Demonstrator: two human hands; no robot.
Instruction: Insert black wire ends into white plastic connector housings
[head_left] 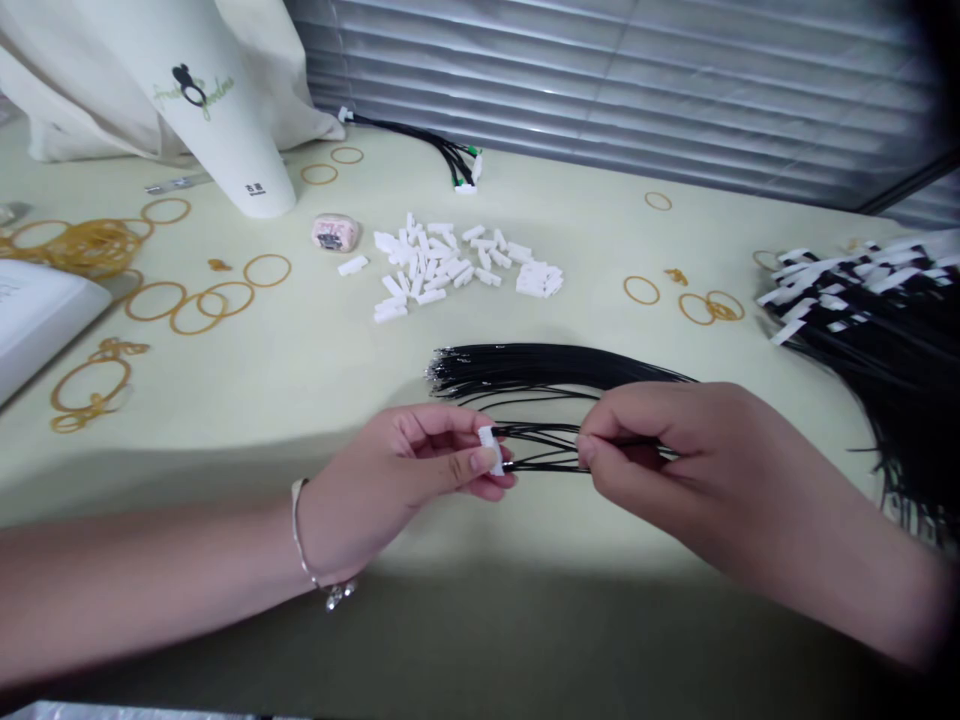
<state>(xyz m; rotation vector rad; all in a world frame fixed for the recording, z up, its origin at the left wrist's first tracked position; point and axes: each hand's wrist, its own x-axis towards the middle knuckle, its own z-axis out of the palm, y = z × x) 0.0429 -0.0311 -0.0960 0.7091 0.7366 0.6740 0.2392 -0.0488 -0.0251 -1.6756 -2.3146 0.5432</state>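
Between thumb and fingers, my left hand [420, 460] pinches a white connector [491, 450]. Several thin black wires [540, 432] run from its right side to my right hand [667, 470], whose thumb and forefinger are closed on them. Just behind both hands lies a thick bundle of black wires [525, 367], its bare metal ends pointing left and its right end passing behind my right hand. Farther back is a loose pile of small white connectors [435, 262].
Rubber bands [156, 300] are scattered left and right. At the back stand a white tumbler [225, 120] and a cloth bag [67, 110]. A finished-looking harness [420, 140] lies by the blinds [600, 80]. Black wires with white connectors [885, 330] heap up at the right.
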